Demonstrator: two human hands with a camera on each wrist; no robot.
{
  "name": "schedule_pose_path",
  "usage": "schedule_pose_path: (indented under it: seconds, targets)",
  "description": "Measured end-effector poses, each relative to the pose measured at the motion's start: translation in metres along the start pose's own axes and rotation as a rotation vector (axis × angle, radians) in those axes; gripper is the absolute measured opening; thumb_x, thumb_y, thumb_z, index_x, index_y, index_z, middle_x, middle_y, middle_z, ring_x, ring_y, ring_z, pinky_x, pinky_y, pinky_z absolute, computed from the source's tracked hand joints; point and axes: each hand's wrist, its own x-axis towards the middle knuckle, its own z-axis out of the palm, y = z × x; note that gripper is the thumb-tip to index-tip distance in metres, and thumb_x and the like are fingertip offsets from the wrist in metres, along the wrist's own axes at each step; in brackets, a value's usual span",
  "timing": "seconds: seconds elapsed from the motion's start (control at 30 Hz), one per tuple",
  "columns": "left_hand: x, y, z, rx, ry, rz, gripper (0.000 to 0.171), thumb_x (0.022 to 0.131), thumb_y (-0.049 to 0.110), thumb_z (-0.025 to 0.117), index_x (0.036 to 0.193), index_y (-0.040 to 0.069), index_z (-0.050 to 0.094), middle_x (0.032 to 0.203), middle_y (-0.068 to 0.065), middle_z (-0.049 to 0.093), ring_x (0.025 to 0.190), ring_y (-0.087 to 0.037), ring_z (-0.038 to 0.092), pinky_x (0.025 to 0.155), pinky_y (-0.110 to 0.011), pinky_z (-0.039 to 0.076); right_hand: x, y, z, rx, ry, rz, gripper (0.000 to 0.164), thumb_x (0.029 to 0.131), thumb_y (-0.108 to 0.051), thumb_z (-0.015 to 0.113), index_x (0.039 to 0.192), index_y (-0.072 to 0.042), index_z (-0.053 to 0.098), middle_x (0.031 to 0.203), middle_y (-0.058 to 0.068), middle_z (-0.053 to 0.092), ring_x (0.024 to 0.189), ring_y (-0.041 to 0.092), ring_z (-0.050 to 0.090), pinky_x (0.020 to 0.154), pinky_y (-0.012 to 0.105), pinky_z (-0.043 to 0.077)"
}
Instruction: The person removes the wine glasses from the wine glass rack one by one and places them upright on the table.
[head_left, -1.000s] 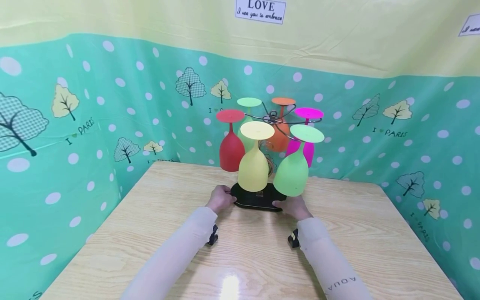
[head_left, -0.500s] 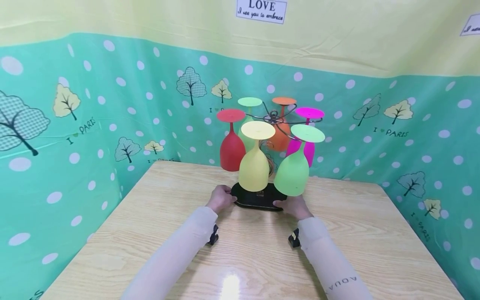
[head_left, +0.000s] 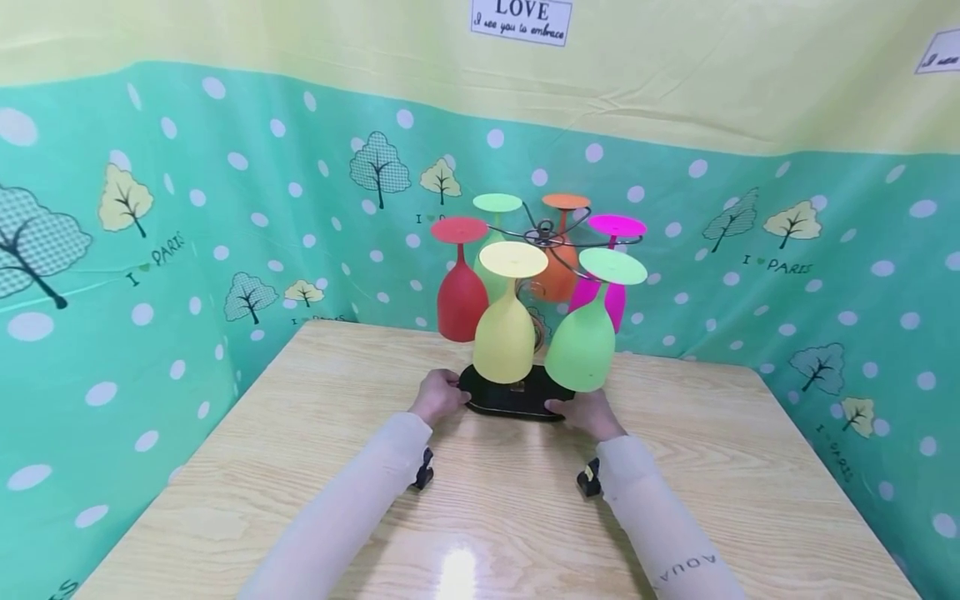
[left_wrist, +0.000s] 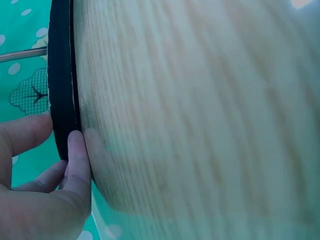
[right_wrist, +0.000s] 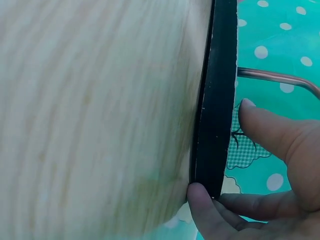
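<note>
A wine glass rack stands on a black oval base, with curled metal arms on top. Upside-down goblets hang from it: a red goblet, a yellow goblet, a light green goblet, a magenta goblet, an orange goblet and a second green goblet partly hidden behind. My left hand grips the base's left end, thumb on top and a fingertip at the lower edge. The right hand holds the right end likewise, partly behind the green goblet.
The rack is on a light wood-grain table, towards its far side. A patterned green and yellow cloth hangs behind and at both sides. Small black wrist devices sit under both sleeves.
</note>
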Motion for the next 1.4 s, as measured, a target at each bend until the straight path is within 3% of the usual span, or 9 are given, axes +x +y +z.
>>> schedule_pose_path:
  seconds: [0.17, 0.23, 0.33, 0.47, 0.57, 0.73, 0.9, 1.1, 1.4]
  targets:
    - [0.000, 0.000, -0.002, 0.001, -0.002, -0.002, 0.040, 0.077, 0.005, 0.075, 0.112, -0.009, 0.061, 0.106, -0.022, 0.065, 0.101, -0.033, 0.060, 0.089, -0.040, 0.050, -0.002, 0.001, -0.006, -0.004, -0.032, 0.016, 0.076, 0.083, -0.020, 0.075, 0.144, -0.010, 0.030, 0.146, 0.019, 0.036, 0.124, 0.036, 0.046, 0.109, 0.055, 0.028]
    - [0.000, 0.000, -0.002, 0.003, -0.003, 0.001, 0.039, 0.077, 0.005, 0.075, 0.111, -0.009, 0.062, 0.105, -0.021, 0.065, 0.100, -0.032, 0.060, 0.088, -0.040, 0.050, -0.005, 0.002, -0.011, -0.012, -0.043, 0.010, 0.072, 0.084, -0.021, 0.074, 0.143, -0.009, 0.034, 0.144, 0.020, 0.040, 0.130, 0.039, 0.038, 0.107, 0.057, 0.030]
    - [0.000, -0.001, -0.002, 0.001, -0.004, 0.002, 0.037, 0.077, 0.006, 0.075, 0.109, -0.008, 0.062, 0.104, -0.020, 0.066, 0.099, -0.032, 0.060, 0.088, -0.040, 0.051, -0.010, 0.002, -0.022, -0.047, -0.039, -0.021, 0.062, 0.085, -0.020, 0.072, 0.137, -0.007, 0.042, 0.137, 0.021, 0.047, 0.127, 0.042, 0.042, 0.102, 0.057, 0.037]
    - [0.000, -0.001, -0.002, -0.001, -0.003, 0.003, 0.037, 0.077, 0.006, 0.075, 0.108, -0.008, 0.063, 0.104, -0.020, 0.066, 0.099, -0.032, 0.060, 0.088, -0.040, 0.050, -0.017, -0.001, -0.041, -0.089, -0.012, -0.038, 0.039, 0.086, -0.019, 0.070, 0.120, -0.003, 0.057, 0.113, 0.019, 0.062, 0.098, 0.034, 0.060, 0.080, 0.045, 0.052]
    - [0.000, -0.001, -0.002, 0.004, 0.002, 0.008, 0.038, 0.076, 0.006, 0.076, 0.109, -0.008, 0.062, 0.104, -0.021, 0.066, 0.099, -0.032, 0.060, 0.088, -0.040, 0.050, -0.020, -0.007, -0.057, -0.113, 0.016, -0.038, 0.028, 0.087, -0.020, 0.070, 0.109, -0.002, 0.064, 0.099, 0.014, 0.066, 0.082, 0.024, 0.060, 0.068, 0.036, 0.052]
    - [0.000, -0.001, -0.002, -0.010, -0.002, -0.006, 0.040, 0.077, 0.006, 0.075, 0.112, -0.008, 0.062, 0.106, -0.021, 0.065, 0.101, -0.032, 0.061, 0.089, -0.039, 0.050, -0.026, -0.021, -0.084, -0.137, 0.087, -0.087, 0.032, 0.092, -0.024, 0.063, 0.112, 0.001, 0.064, 0.104, 0.016, 0.067, 0.093, 0.029, 0.063, 0.078, 0.041, 0.054]
    - [0.001, -0.002, 0.000, -0.017, 0.001, -0.009, 0.040, 0.077, 0.006, 0.075, 0.112, -0.007, 0.062, 0.107, -0.020, 0.066, 0.101, -0.032, 0.061, 0.088, -0.039, 0.051, -0.032, -0.041, -0.103, -0.128, 0.219, -0.161, 0.035, 0.095, -0.030, 0.060, 0.112, 0.000, 0.064, 0.103, 0.016, 0.066, 0.093, 0.029, 0.062, 0.078, 0.041, 0.053]
    - [0.001, -0.002, 0.000, -0.026, 0.011, 0.011, 0.038, 0.075, 0.004, 0.075, 0.108, -0.009, 0.062, 0.100, -0.020, 0.066, 0.093, -0.030, 0.062, 0.083, -0.038, 0.052, -0.042, -0.068, -0.119, -0.101, 0.421, -0.299, 0.031, 0.094, -0.025, 0.062, 0.111, 0.001, 0.065, 0.101, 0.014, 0.066, 0.089, 0.025, 0.061, 0.073, 0.023, 0.050]
    - [0.002, -0.003, 0.000, -0.036, 0.007, 0.006, 0.038, 0.074, 0.003, 0.076, 0.108, -0.009, 0.062, 0.100, -0.020, 0.067, 0.092, -0.029, 0.062, 0.082, -0.037, 0.053, -0.053, -0.100, -0.135, -0.032, 0.689, -0.645, 0.019, 0.086, -0.002, 0.065, 0.104, 0.003, 0.065, 0.098, 0.011, 0.063, 0.088, 0.013, 0.057, 0.082, 0.015, 0.048]
